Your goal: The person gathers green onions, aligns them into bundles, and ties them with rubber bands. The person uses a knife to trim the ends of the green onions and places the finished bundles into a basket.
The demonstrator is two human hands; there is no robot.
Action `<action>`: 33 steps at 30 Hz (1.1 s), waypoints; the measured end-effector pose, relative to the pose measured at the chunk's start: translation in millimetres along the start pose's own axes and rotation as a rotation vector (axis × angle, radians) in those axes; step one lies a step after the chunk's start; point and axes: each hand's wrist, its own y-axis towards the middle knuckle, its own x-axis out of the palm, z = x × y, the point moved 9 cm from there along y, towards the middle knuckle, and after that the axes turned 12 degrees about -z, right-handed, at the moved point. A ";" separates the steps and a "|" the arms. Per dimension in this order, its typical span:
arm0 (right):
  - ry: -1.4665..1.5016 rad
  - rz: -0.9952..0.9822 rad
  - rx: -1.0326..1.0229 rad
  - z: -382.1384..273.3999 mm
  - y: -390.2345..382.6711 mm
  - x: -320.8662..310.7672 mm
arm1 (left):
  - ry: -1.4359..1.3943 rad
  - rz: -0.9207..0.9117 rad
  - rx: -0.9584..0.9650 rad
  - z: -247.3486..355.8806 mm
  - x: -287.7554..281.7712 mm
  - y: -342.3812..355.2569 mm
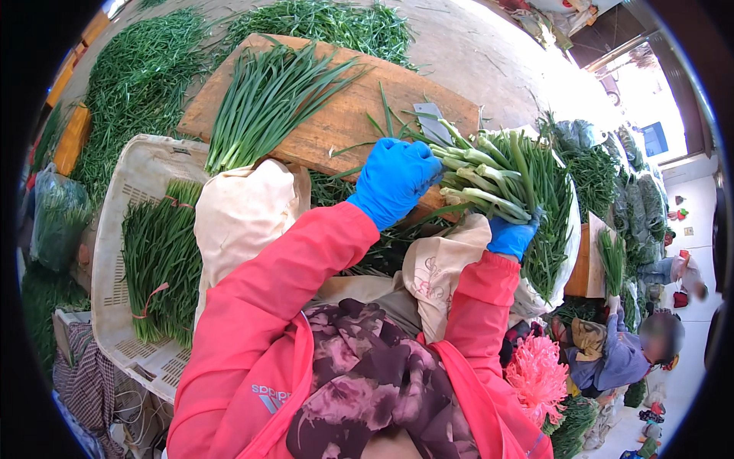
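My left hand (pixel 394 180), blue-gloved, is closed beside the pale ends of a bunch of thick green stalks (pixel 485 172); what its fingers hold, if anything, is hidden. Lower right, my right hand (pixel 511 233), also gloved, grips that bunch, partly hidden under it. Behind them lies a slanted wooden board (pixel 348 115) with a grey flat blade or plate (pixel 430 118) and a fan of long green leaves (pixel 260 99) at its left. Pale cloths (pixel 241 210) cover my lap below the board. A white sack of greens (pixel 569 229) stands just right of my right hand.
A plastic crate (pixel 115 260) with banded bundles stands left. Heaps of loose leaves (pixel 138 61) lie on the floor (pixel 466 46). At right are bagged greens (pixel 642 199), pink strands (pixel 535 375), a co-worker in purple (pixel 612 352) near another board (pixel 589 260), and a second person (pixel 673 271).
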 end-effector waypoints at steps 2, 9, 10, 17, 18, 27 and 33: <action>-0.012 0.024 0.006 1.7 -1.8 -0.3 | -0.222 0.088 -0.086 -12.4 -1.1 -3.1; -0.024 0.026 -0.061 -7.0 -1.3 2.7 | -1.233 0.418 -0.512 -81.1 14.4 -37.7; -0.023 0.026 -0.064 -7.8 -2.2 3.0 | -1.014 0.323 -0.412 -65.7 2.4 -31.0; 0.022 0.080 -0.055 -3.7 -5.0 8.9 | -0.479 0.114 -0.206 -1.6 -33.2 -15.0; 0.017 0.077 -0.054 -4.3 -4.6 7.5 | -0.480 0.106 -0.171 -0.6 -36.2 -13.3; -0.021 0.055 0.008 10.2 -7.0 9.9 | -0.564 0.179 -0.074 -8.7 -22.4 -15.9; -0.002 0.060 0.043 18.9 -10.6 11.8 | -0.665 0.140 -0.153 -8.8 -16.2 -19.2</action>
